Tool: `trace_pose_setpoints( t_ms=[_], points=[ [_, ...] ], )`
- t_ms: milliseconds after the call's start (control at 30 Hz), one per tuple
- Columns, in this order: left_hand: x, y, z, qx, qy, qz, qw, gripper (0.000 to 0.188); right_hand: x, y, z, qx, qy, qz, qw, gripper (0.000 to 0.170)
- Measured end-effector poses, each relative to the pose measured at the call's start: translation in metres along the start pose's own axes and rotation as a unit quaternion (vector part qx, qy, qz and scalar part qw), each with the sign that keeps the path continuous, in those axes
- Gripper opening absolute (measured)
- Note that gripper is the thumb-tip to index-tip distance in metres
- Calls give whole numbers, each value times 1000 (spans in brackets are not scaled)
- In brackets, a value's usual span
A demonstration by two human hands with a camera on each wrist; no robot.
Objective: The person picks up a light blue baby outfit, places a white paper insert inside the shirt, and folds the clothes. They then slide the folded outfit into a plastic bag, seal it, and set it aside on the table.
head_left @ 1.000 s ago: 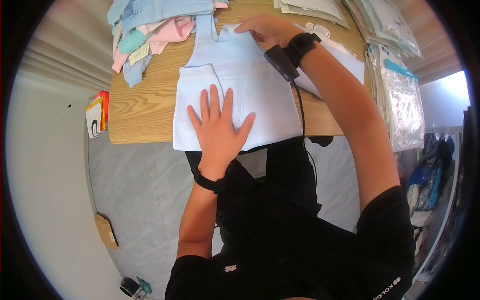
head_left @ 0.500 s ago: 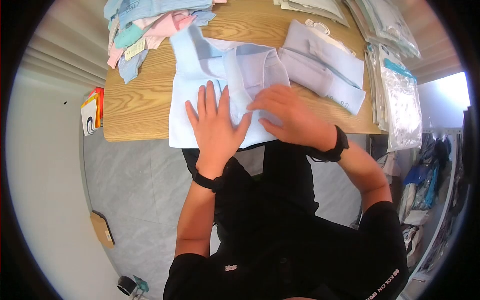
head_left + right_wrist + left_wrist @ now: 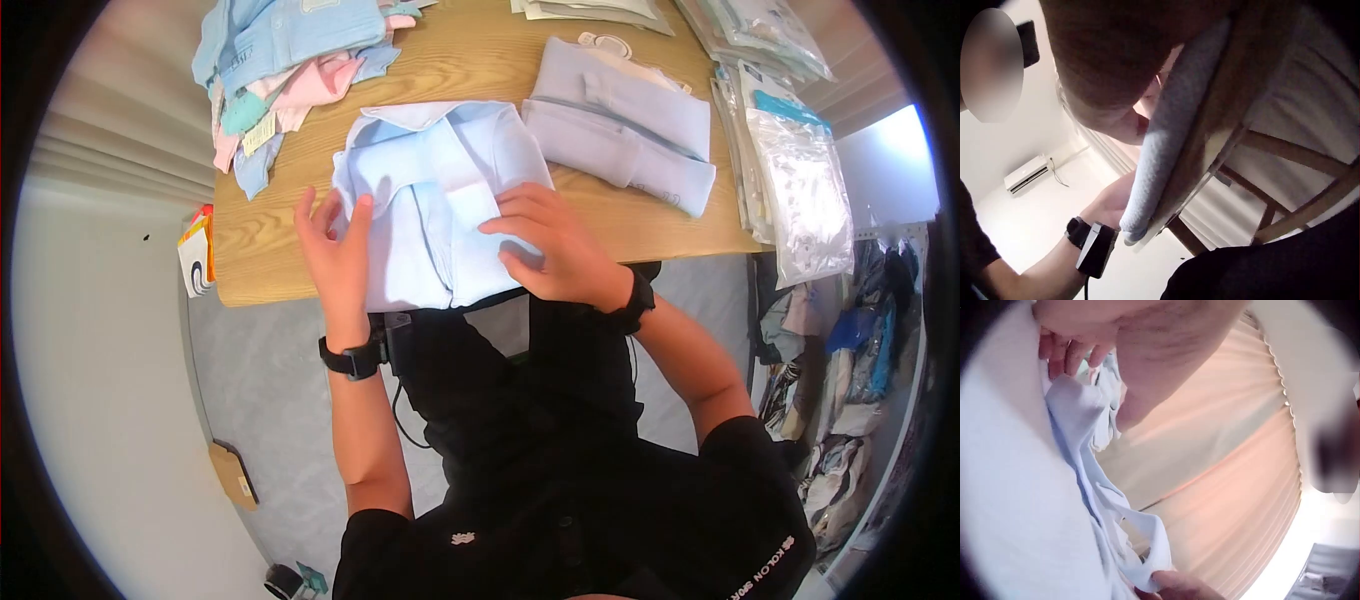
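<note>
A light blue garment lies at the table's front edge, its upper part turned down and a strap lying over the front. At its left side is my left hand, fingers bent loosely and thumb apart; in the left wrist view the fingertips of that left hand are at a raised fold of the garment. My right hand is over the garment's right half. Fingers of the right hand pinch the strap. In the right wrist view the garment's edge runs along the table edge.
A folded greyish-blue garment lies to the right, beside plastic-wrapped packs. Blue and pink clothes are piled at the back left of the wooden table. More packs sit at the back.
The garment's upper part has been turned down toward me. My left hand has moved from the garment's front to its left side; my right hand came down from the top.
</note>
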State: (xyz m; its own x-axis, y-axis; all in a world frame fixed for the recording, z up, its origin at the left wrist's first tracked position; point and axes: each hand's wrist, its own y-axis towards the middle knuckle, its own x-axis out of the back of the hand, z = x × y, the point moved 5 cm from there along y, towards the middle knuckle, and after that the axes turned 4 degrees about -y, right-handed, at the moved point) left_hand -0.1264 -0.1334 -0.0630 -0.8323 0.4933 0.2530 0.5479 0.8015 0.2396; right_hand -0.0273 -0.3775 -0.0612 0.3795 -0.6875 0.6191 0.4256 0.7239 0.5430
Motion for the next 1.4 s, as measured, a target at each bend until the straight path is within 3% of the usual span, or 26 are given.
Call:
trace_pose_setpoints(
  t_ms=[33, 133, 233, 267, 333, 433, 533, 633, 733, 833, 933, 1067, 1100, 1200, 1300, 1400],
  points=[
    [-4, 3, 9, 53, -62, 23, 996, 54, 3, -1, -1, 7, 8, -12, 1000, 34],
    [-7, 2, 2, -41, -170, 33, 984, 55, 9, -7, -2, -1, 34, -44, 998, 36],
    [-12, -12, -4, -73, -160, 48, 983, 62, 8, -11, -6, -55, 70, -46, 995, 39],
    [-10, -12, -12, -120, -32, 8, 992, 61, 5, -12, -9, -64, 87, -33, 994, 41],
    [-8, -14, -32, -204, 226, -71, 950, 60, 1, -11, -10, -69, 85, -9, 994, 44],
    [-9, 1, -9, -101, 132, 46, 985, 59, 0, -6, -10, -72, 64, 5, 995, 48],
    [-8, -1, -17, -56, 119, 65, 989, 52, 0, -4, -13, -111, 110, -13, 988, 51],
    [-12, -15, -32, -157, 29, 44, 986, 40, 5, 1, -9, -121, 108, -7, 987, 48],
    [-9, -45, -45, -280, 138, 87, 946, 28, 1, 3, -5, -116, 66, -16, 991, 38],
    [-26, -69, -49, -343, 153, 191, 907, 18, -8, 2, -3, -146, 54, -41, 987, 31],
    [-22, -75, -42, -154, 64, 215, 962, 16, -15, 2, -8, -163, 64, -46, 984, 26],
    [10, -40, -28, -220, 148, 57, 962, 32, -13, -4, -10, -153, 11, -88, 984, 30],
    [12, -34, -24, -194, 208, 67, 956, 43, -9, -4, -7, -155, -16, -105, 982, 33],
    [12, -26, -6, -89, 252, 185, 946, 52, -2, -7, -9, -219, -37, -138, 965, 50],
    [4, -42, -6, -109, 280, 199, 933, 59, 0, -10, -26, -250, 84, -130, 956, 60],
    [1, -51, -8, -123, 283, 201, 930, 62, 7, -3, -28, -262, 124, -105, 951, 61]
  ],
)
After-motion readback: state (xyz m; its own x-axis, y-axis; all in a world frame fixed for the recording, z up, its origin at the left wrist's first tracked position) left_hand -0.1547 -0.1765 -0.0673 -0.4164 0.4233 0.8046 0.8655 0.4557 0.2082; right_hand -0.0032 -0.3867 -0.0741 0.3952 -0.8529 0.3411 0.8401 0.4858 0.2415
